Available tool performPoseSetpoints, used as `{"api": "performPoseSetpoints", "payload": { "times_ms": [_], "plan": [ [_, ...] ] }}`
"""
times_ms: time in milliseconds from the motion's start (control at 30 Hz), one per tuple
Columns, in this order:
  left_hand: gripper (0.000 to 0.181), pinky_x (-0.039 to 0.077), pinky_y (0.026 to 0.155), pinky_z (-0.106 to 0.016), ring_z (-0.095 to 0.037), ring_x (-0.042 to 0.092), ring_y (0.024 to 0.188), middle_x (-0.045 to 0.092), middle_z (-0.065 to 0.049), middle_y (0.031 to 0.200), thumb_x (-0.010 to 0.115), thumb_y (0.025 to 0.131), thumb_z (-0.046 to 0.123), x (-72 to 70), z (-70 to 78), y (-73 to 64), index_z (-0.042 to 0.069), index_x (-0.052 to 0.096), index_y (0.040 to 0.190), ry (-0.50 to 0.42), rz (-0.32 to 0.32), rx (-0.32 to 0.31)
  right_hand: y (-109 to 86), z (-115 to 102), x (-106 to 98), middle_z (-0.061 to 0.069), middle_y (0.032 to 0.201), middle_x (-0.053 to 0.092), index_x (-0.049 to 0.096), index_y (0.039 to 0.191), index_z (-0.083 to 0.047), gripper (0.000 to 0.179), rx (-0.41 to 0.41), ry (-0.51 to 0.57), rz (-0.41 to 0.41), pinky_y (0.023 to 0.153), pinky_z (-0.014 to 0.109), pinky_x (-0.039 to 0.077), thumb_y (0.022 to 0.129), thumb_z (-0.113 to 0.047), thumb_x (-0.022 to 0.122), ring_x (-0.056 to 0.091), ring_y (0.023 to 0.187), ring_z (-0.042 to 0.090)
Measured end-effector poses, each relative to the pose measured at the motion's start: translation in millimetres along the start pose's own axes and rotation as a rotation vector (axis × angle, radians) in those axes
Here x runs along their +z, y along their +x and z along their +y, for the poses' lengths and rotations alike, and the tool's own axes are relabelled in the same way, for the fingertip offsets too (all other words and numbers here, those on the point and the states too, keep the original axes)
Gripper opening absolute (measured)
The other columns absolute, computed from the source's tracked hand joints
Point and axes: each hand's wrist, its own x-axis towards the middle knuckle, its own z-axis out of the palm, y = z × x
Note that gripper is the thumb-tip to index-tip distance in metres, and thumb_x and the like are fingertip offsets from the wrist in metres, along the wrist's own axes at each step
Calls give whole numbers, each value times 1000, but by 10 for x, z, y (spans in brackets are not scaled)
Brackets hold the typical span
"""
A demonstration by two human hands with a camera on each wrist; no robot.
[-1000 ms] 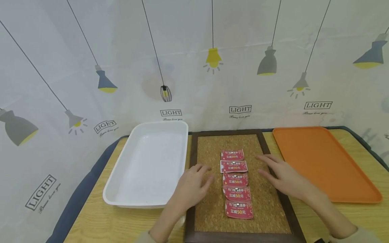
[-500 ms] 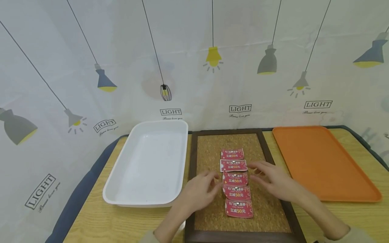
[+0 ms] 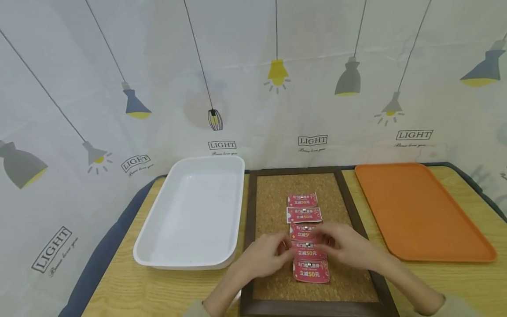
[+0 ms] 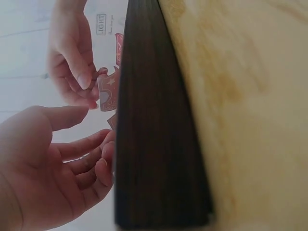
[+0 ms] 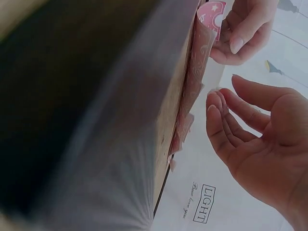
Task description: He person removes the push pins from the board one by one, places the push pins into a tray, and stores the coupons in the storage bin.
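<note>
Several pink-red paper coupons are pinned in a column on a cork board (image 3: 336,286) in the head view, each with a small silver pin at its upper middle. My left hand (image 3: 267,254) is at the left edge of the fourth coupon (image 3: 306,252), thumb and fingers bent and apart. From the right, my right hand (image 3: 348,247) reaches over the third coupon (image 3: 299,231), its fingertips close to the silver pin (image 3: 308,245) of the fourth. In the right wrist view, a gap shows between the right thumb and forefinger, and the coupons' edges (image 5: 195,72) curl up from the board.
A deep white tray (image 3: 142,246) stands left of the board. Right of it lies a flat orange tray (image 3: 428,211). The board's dark wooden frame (image 3: 317,307) rests on a wood-grain table (image 3: 119,286). Behind is a lamp-printed cloth (image 3: 245,105).
Both hands have moved inward from the board's sides to the middle coupons, the right one now overlapping the third coupon. The coupons and trays stay in place.
</note>
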Motion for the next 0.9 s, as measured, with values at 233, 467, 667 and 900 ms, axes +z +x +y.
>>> {"api": "performPoseSetpoints", "payload": {
  "times_ms": [233, 467, 667, 900],
  "plan": [
    [15, 43, 52, -18, 0, 50, 57, 56, 13, 69, 67, 98, 28, 31, 0, 9, 15, 63, 95, -55, -76, 1, 40, -23, 76, -11, 89, 63, 68, 101, -11, 8, -1, 38, -98, 66, 25, 52, 94, -8, 71, 57, 77, 2],
    [13, 42, 53, -17, 1, 49, 57, 56, 13, 70, 71, 96, 23, 50, 21, 26, 13, 62, 93, -74, -120, -9, 55, -2, 132, -14, 84, 62, 69, 95, -14, 10, 23, 42, -180, 63, 23, 50, 92, -5, 71, 52, 71, 0],
    [10, 42, 54, -17, 1, 49, 58, 57, 12, 70, 73, 94, 15, 66, 22, 41, 11, 64, 91, -84, -122, -23, 68, 6, 177, -14, 82, 61, 69, 94, -13, 12, 51, 49, -214, 63, 23, 51, 90, -3, 72, 55, 71, 0],
    [8, 44, 56, -16, 2, 51, 61, 59, 12, 71, 74, 92, 12, 74, 14, 43, 10, 66, 91, -90, -120, -19, 96, -22, 217, -12, 81, 63, 70, 92, -13, 11, 39, 11, -196, 61, 22, 51, 87, -4, 76, 56, 70, -1]
  ]
}}
